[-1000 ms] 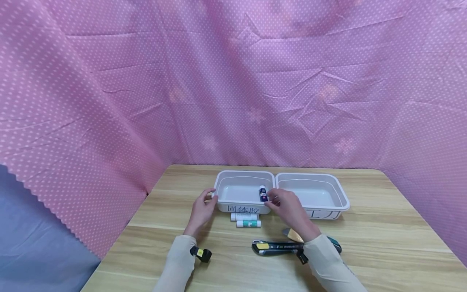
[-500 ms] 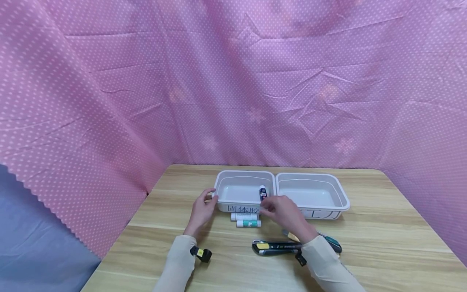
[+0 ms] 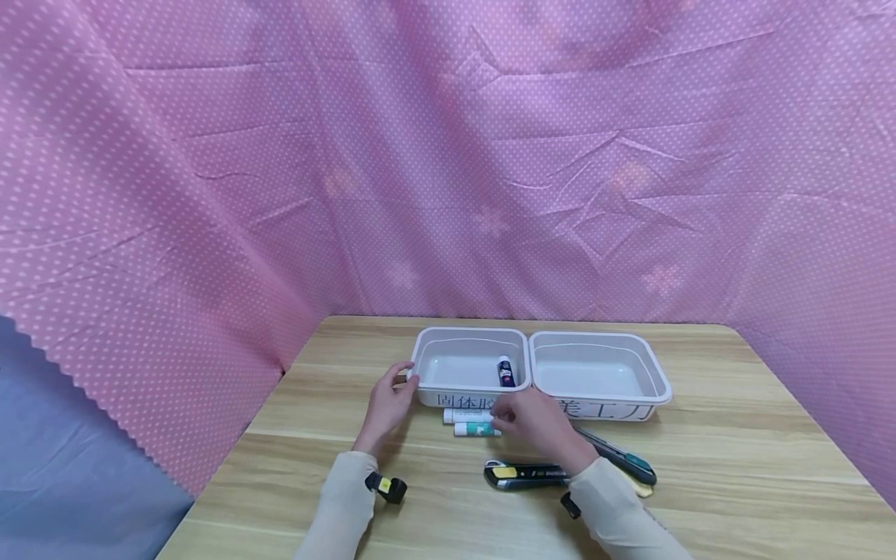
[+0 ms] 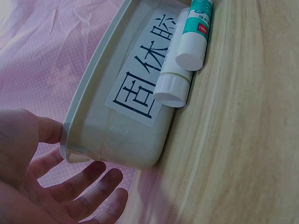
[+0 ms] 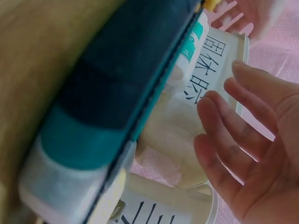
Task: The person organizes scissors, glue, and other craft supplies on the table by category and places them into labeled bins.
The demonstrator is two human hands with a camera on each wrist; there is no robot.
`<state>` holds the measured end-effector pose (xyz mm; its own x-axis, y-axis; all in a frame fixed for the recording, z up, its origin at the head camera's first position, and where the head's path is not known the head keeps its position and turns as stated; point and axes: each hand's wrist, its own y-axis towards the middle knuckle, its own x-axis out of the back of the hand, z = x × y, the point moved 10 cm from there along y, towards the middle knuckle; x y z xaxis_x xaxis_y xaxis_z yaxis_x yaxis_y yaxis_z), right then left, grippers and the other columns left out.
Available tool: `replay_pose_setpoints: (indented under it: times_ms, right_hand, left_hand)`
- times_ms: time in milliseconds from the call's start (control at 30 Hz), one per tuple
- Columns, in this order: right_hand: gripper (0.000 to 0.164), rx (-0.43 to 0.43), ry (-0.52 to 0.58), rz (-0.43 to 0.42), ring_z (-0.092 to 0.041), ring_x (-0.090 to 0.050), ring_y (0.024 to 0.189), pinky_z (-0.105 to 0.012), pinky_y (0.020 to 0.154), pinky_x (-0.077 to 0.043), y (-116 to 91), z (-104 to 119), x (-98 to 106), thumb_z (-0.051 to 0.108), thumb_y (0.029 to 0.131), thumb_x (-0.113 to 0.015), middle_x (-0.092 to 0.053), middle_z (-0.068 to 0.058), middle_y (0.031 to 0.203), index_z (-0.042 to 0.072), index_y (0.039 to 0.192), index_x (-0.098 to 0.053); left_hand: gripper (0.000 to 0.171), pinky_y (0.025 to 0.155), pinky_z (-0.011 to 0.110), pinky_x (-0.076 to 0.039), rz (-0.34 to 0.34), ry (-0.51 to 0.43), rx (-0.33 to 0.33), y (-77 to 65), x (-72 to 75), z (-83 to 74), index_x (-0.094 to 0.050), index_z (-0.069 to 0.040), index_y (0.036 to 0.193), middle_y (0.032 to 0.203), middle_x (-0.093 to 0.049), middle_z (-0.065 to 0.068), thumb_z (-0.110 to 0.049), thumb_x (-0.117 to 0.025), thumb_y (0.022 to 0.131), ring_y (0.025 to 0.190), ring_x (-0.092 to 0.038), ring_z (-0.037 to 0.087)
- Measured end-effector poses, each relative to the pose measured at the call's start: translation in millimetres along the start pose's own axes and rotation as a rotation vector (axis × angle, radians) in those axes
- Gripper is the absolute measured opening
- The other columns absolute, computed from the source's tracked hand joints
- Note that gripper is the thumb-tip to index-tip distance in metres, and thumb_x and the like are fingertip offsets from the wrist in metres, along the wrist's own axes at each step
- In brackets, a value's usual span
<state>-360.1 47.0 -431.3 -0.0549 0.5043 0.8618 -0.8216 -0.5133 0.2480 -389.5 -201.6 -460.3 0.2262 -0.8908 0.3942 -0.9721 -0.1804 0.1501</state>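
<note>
My left hand [image 3: 387, 400] is at the left end of a white plastic bin [image 3: 448, 388], with thumb and forefinger touching its rim and the other fingers loosely spread below. Inside that bin, against its right side, lies a dark blue glue stick [image 3: 505, 372]. A white glue stick [image 3: 467, 416] and a green-and-white glue stick [image 3: 474, 429] lie in front of the bin. My right hand [image 3: 535, 420] hovers at their right ends, fingers loosely bent and apart; the right wrist view shows nothing between them.
A second white bin [image 3: 658, 397] with a lettered label stands right beside the first. Under and beside my right forearm lie a black-and-yellow box cutter [image 3: 525, 473] and a dark green box cutter [image 3: 633, 467]. A pink dotted curtain [image 3: 490, 194] hangs behind the table.
My right hand has drawn back from the blue glue stick in the bin, over the front rim, down to the glue sticks on the table. My left hand has stayed put.
</note>
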Motion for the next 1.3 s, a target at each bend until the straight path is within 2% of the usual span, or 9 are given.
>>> replay_pose_setpoints:
  times_ms: [333, 533, 767, 1033, 1300]
  right_hand:
    - [0.016, 0.022, -0.039, 0.064, -0.009, -0.068, 0.087, -0.033, 0.076, -0.058, -1, 2, -10, 0.012, 0.086, -0.081, -0.077, 0.004, 0.101, 0.018, 0.101, -0.081]
    - [0.015, 0.06, -0.063, 0.096, -0.011, -0.068, 0.086, -0.035, 0.075, -0.058, -3, 8, -15, 0.007, 0.086, -0.08, -0.076, 0.001, 0.103, 0.015, 0.099, -0.081]
    - [0.015, 0.077, -0.088, 0.121, -0.008, -0.066, 0.084, -0.03, 0.071, -0.057, -4, 10, -20, 0.009, 0.087, -0.081, -0.075, 0.003, 0.099, 0.017, 0.099, -0.081]
    - [0.023, 0.056, -0.102, 0.127, -0.012, -0.067, 0.086, -0.029, 0.072, -0.057, -4, 10, -21, 0.013, 0.086, -0.082, -0.074, 0.001, 0.105, 0.015, 0.109, -0.077]
    - [0.018, 0.033, -0.086, 0.157, -0.009, -0.062, 0.08, -0.028, 0.07, -0.055, -6, 9, -24, 0.013, 0.087, -0.081, -0.071, 0.001, 0.101, 0.016, 0.104, -0.079]
  left_hand:
    - [0.039, 0.09, 0.045, -0.058, 0.001, 0.014, -0.002, 1.7, -0.5, 1.0, -0.058, -0.008, 0.141, 0.126, -0.066, 0.025, -0.02, -0.059, 0.104, 0.107, -0.069, 0.036]
    - [0.039, 0.09, 0.045, -0.058, 0.002, 0.004, 0.008, 1.4, -0.6, 2.3, -0.058, -0.008, 0.141, 0.126, -0.066, 0.025, -0.02, -0.059, 0.104, 0.108, -0.069, 0.037]
    - [0.04, 0.091, 0.045, -0.057, 0.006, 0.001, 0.024, 1.5, -0.9, 3.8, -0.057, -0.01, 0.142, 0.126, -0.066, 0.023, -0.023, -0.059, 0.104, 0.109, -0.069, 0.035]
    - [0.04, 0.092, 0.045, -0.057, 0.009, 0.006, 0.027, 1.4, -0.2, 4.0, -0.057, -0.011, 0.143, 0.127, -0.065, 0.022, -0.023, -0.059, 0.105, 0.109, -0.068, 0.034]
    - [0.04, 0.09, 0.044, -0.057, 0.002, 0.01, 0.009, 1.7, -0.5, 3.4, -0.058, -0.009, 0.142, 0.125, -0.066, 0.023, -0.022, -0.059, 0.104, 0.107, -0.069, 0.035]
